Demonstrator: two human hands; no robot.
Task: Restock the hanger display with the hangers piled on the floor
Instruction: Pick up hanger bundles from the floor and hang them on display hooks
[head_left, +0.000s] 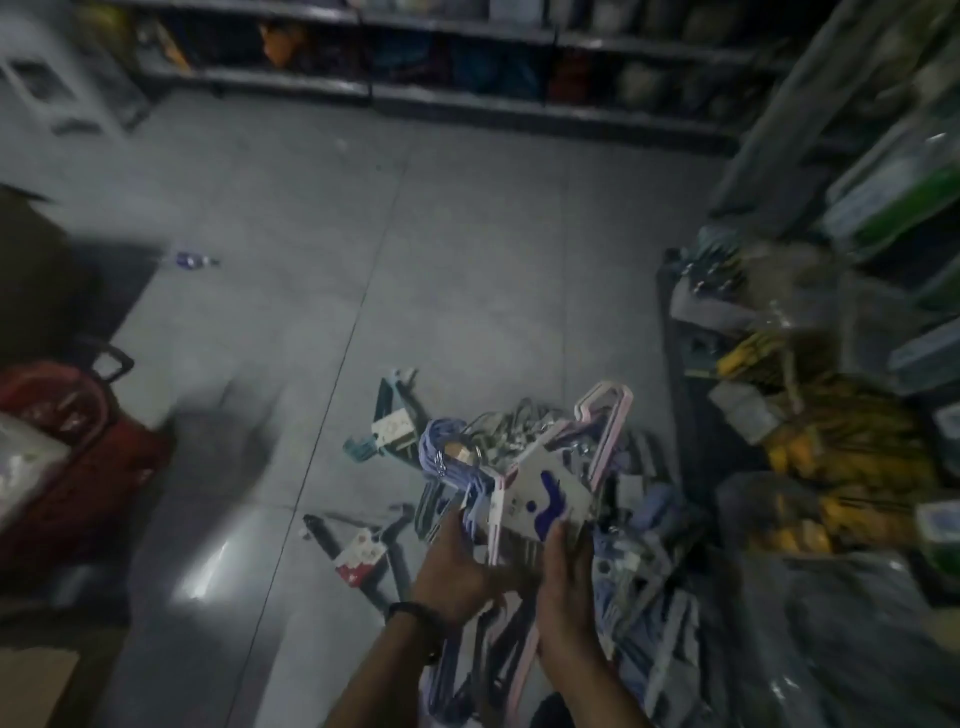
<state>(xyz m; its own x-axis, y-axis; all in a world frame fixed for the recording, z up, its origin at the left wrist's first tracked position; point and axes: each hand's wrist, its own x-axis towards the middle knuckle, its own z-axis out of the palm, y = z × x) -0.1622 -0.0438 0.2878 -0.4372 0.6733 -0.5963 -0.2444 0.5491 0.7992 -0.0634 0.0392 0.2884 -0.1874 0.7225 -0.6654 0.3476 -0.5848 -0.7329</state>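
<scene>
A pile of plastic hangers (639, 525) lies on the grey tiled floor at lower centre-right, in lilac, grey and teal bundles. Both my hands hold one bundle of pink and lilac hangers (602, 415) with a white and blue card label (545, 499) above the pile. My left hand (457, 566) grips its left side, fingers curled round the lilac hangers. My right hand (566, 587) grips the lower edge below the label. A teal bundle (395, 415) and a dark grey bundle with a red and white tag (363, 551) lie apart to the left.
Stocked shelves (857, 312) with yellow and green goods stand close on the right. More shelving (467, 78) runs along the far wall. A red bag (78, 441) and a cardboard box (31, 686) sit at the left. A small bottle (189, 260) lies on the floor.
</scene>
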